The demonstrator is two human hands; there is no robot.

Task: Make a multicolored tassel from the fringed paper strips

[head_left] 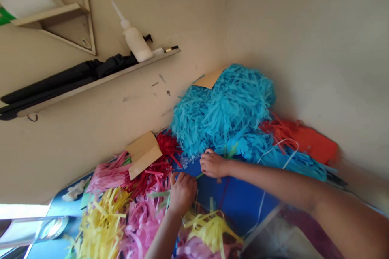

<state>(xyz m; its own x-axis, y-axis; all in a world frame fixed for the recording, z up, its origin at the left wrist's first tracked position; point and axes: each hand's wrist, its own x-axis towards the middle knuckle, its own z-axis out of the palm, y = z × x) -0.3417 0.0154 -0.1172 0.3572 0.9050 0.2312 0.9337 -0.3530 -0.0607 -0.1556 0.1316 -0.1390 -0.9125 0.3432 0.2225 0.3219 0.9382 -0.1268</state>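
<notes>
My left hand [184,192] is closed, its fingers curled down over the front of a blue table [237,198]. My right hand [214,164] is closed too, just beyond and to the right. A thin green paper strip [199,176] runs between the two hands, and both appear to pinch it. Pale green strip ends [161,195] stick out left of my left hand. Pink paper fringe [146,218] and yellow fringe [209,226] lie around my left wrist. Small clear bits [187,161] are scattered behind my hands. My fingertips are partly hidden.
A big heap of turquoise fringe [227,105] fills the corner. Red fringe [167,149], brown card [145,153], orange paper [310,141] and a white cord [263,202] lie nearby. A wall ledge [100,82] holds a white squeeze bottle [136,42]. A clear glass [51,228] is at left.
</notes>
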